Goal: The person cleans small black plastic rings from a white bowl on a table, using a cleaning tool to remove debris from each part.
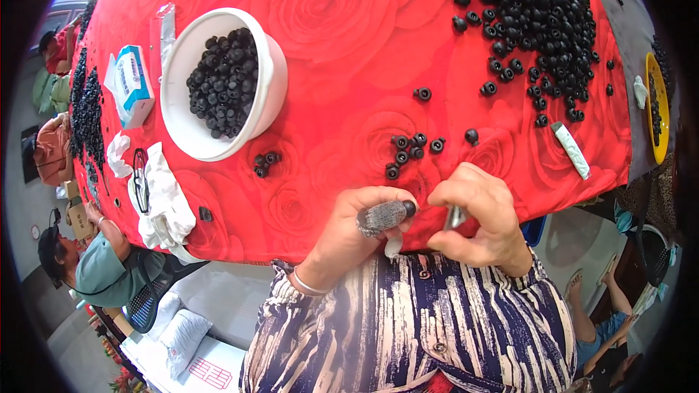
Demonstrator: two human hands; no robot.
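My left hand [349, 233] is closed near the table's front edge, with a grey knitted finger cover [382, 219] on one digit. At that digit's tip it pinches a small round black part [409, 208]. Below the fingers hangs a small whitish piece [393, 247], its kind unclear. Just to the right, my right hand [484, 215] is curled, thumb and fingers closed on a small flat metal tool [456, 217], mostly hidden. The hands are apart. Beyond them lie several loose black parts [402, 143] with ringed openings.
A white bowl [277, 87] of black parts stands left on the red rose-patterned tablecloth [328, 22]. A big heap of black parts [539, 14] lies far right, near a pale tube-shaped packet [570, 151]. A tissue box [131, 87] and white cloth [164, 204] lie left. Other people sit around.
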